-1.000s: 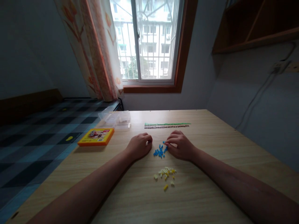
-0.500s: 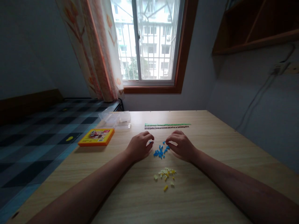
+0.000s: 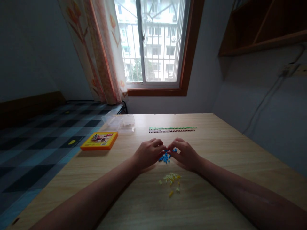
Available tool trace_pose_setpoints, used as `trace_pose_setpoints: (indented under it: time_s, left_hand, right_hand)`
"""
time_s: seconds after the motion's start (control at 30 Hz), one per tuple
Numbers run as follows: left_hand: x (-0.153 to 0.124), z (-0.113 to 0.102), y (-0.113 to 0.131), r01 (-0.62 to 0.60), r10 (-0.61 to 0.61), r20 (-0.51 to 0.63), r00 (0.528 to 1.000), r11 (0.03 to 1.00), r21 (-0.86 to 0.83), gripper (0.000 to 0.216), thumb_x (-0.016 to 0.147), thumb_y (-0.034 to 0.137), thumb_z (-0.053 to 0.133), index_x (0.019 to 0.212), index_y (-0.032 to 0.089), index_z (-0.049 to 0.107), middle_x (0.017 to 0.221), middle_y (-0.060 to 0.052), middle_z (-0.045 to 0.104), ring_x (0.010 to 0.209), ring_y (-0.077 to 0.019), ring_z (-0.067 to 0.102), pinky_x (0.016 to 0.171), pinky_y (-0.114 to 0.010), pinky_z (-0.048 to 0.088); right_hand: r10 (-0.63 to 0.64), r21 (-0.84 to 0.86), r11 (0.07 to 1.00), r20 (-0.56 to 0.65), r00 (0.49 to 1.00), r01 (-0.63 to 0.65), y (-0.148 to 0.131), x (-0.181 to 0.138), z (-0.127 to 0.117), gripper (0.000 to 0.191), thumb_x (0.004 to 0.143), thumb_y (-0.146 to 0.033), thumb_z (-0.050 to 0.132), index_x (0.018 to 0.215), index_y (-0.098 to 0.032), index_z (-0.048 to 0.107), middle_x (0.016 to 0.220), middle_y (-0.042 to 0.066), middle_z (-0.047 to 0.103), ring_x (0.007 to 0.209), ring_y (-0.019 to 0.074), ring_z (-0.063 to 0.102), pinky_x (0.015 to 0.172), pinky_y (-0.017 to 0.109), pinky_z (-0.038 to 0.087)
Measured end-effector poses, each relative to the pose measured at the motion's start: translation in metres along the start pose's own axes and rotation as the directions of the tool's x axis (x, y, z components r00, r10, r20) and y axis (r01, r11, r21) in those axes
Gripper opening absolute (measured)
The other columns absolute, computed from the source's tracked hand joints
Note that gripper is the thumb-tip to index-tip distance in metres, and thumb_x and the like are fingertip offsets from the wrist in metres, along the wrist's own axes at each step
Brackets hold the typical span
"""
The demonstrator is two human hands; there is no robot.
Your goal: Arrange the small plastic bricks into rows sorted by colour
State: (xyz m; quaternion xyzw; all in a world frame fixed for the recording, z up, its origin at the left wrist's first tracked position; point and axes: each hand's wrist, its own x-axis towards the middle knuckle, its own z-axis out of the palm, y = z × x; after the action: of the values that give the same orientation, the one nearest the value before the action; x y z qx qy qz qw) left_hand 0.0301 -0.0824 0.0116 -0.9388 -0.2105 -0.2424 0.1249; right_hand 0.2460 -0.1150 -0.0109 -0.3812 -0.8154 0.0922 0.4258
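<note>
Over a small pile of blue toy building bricks (image 3: 165, 158), my two hands come together at the fingertips. My left hand (image 3: 149, 154) is closed in a pinch, thumb and forefinger pressed towards the other hand. Opposite it, my right hand (image 3: 184, 154) pinches too. A bit of blue shows between the fingertips; the small bricks there are largely hidden by the fingers. A few blue bricks (image 3: 174, 150) lie just behind the right thumb. Nearer to me is a loose group of pale and bright yellow bricks (image 3: 171, 177), with a single yellow piece (image 3: 170, 194) in front.
Beyond my hands, a green row (image 3: 172, 128) and a dark reddish row (image 3: 172, 131) of tiny bricks run across the wooden table (image 3: 230, 153). On the left are an orange and yellow box (image 3: 100, 141) and a clear plastic case (image 3: 120, 123). A checked bed (image 3: 35, 150) adjoins the table.
Both hands have moved inward, from apart on either side of the blue pile to meeting at the fingertips over it. Their finger gaps have closed. The brick rows and yellow bricks stay put.
</note>
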Motion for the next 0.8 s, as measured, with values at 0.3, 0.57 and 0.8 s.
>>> trace_pose_setpoints:
  time_s: [0.3,0.57,0.8]
  left_hand:
    - [0.001,0.002,-0.004,0.224,-0.226,0.044,0.973,0.974,0.038,0.014,0.090,0.028,0.054,0.090,0.022,0.067,0.094,-0.003,0.064,0.083,-0.0157,0.059,0.068,-0.027,0.048]
    - [0.001,-0.003,-0.002,0.352,-0.354,0.145,0.924,0.935,0.038,0.012,0.084,0.028,0.057,0.087,0.022,0.067,0.096,-0.005,0.064,0.090,-0.0197,0.059,0.076,-0.032,0.048]
    - [0.002,-0.003,-0.002,0.348,-0.352,0.191,0.916,0.936,0.055,0.013,0.082,0.027,0.055,0.086,0.021,0.066,0.096,-0.005,0.064,0.092,-0.0216,0.059,0.075,-0.033,0.048]
  right_hand:
    - [-0.088,-0.069,0.994,-0.037,0.995,0.085,0.001,0.003,-0.005,0.005,0.085,-0.021,0.065,0.089,-0.020,0.066,0.086,0.005,0.069,0.085,0.0201,0.059,0.081,0.037,0.046]
    - [-0.204,-0.086,0.973,0.122,0.971,0.216,-0.008,0.002,-0.003,0.009,0.085,-0.019,0.062,0.086,-0.023,0.070,0.087,0.004,0.070,0.084,0.0187,0.058,0.084,0.038,0.043]
    - [-0.202,-0.179,0.950,0.264,0.943,0.254,-0.017,-0.002,0.000,0.024,0.084,-0.025,0.062,0.107,-0.027,0.070,0.100,0.005,0.067,0.092,0.0212,0.054,0.088,0.040,0.041]
